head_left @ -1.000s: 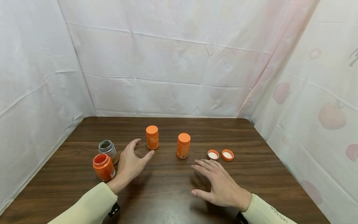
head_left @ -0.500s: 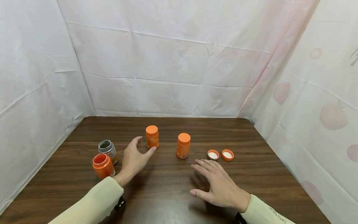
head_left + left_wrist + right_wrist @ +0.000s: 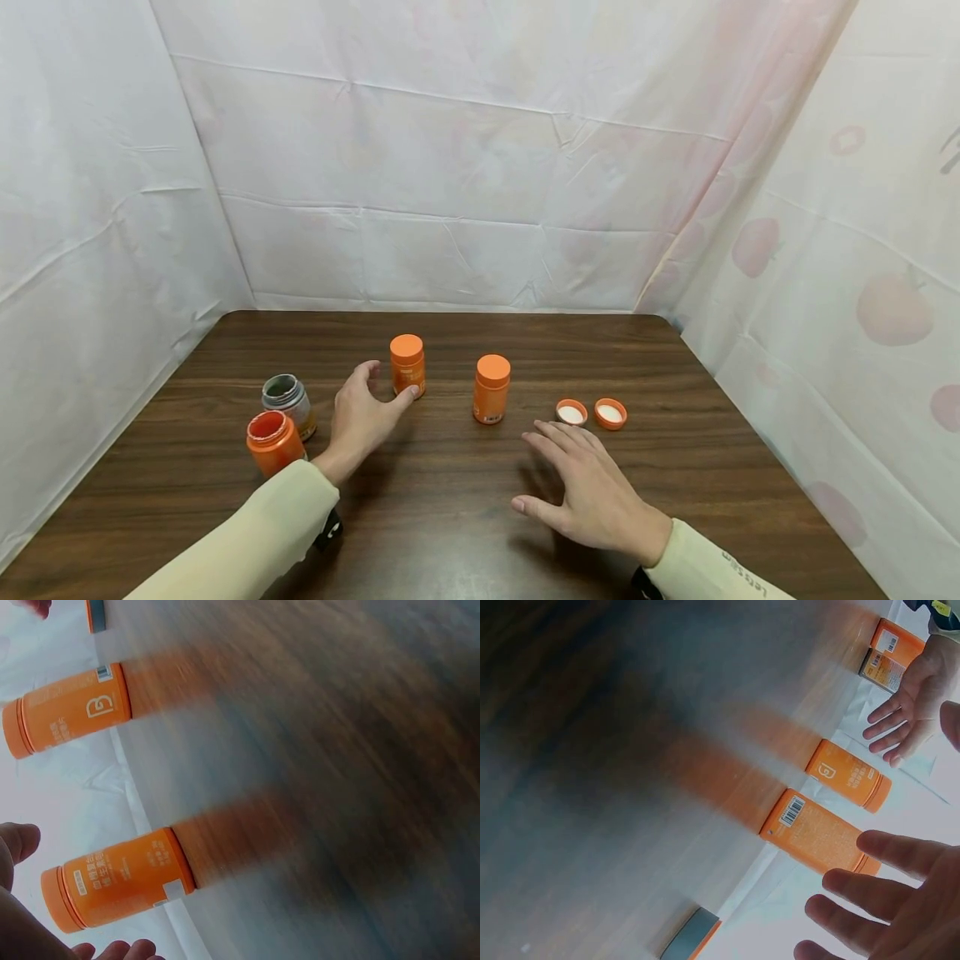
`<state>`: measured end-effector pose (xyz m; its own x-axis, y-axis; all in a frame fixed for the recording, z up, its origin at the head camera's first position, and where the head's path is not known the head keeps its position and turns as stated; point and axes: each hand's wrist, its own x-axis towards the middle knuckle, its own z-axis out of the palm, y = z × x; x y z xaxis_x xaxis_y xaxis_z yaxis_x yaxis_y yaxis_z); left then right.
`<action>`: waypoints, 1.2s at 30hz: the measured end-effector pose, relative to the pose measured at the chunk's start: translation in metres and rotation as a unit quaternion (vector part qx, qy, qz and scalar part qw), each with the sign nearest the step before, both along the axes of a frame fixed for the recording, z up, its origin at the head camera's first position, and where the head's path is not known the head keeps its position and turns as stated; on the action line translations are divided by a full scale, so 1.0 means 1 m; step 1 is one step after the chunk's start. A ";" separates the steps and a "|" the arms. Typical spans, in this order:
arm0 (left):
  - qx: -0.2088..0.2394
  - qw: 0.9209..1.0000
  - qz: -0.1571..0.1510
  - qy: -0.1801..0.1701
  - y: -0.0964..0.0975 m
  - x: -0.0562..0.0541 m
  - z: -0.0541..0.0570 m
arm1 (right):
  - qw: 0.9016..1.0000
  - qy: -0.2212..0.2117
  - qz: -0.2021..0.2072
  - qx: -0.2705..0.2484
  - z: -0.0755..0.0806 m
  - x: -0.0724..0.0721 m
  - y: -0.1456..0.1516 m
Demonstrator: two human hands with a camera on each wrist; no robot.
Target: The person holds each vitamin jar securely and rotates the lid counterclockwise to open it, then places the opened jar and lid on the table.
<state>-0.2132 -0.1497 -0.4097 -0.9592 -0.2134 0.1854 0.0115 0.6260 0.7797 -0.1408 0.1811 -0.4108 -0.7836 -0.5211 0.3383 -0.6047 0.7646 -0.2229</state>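
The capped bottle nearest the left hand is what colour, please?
The bottle is orange with white print, clearest in the left wrist view.

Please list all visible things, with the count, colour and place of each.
Table: 1, dark brown, central
Left capped bottle: 1, orange, upright on the table
Right capped bottle: 1, orange, upright on the table
Orange jar: 1, orange, open, table's left side
Grey jar: 1, grey and yellow, open, behind the orange jar
Grey-sided lid: 1, grey, orange rim, right of the bottles
Orange lid: 1, orange, right of the grey-sided lid
Sheeting: count unclear, white, printed, around the table
Sleeves: 2, pale yellow, at the wrists
Wrist straps: 2, black, at the sleeve ends
Left hand: 1, bare, beside the left capped bottle
Right hand: 1, bare, near the lids
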 end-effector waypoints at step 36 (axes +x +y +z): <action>0.079 0.996 -0.029 -0.026 0.000 -0.036 -0.014 | 0.999 -0.032 0.015 0.002 -0.001 0.003 -0.001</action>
<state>-0.2493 -0.1499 -0.4233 -0.9782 -0.1802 0.1028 0.0002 0.4946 0.8691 -0.1373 0.1801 -0.4122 -0.7874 -0.5463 0.2857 -0.6122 0.7471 -0.2589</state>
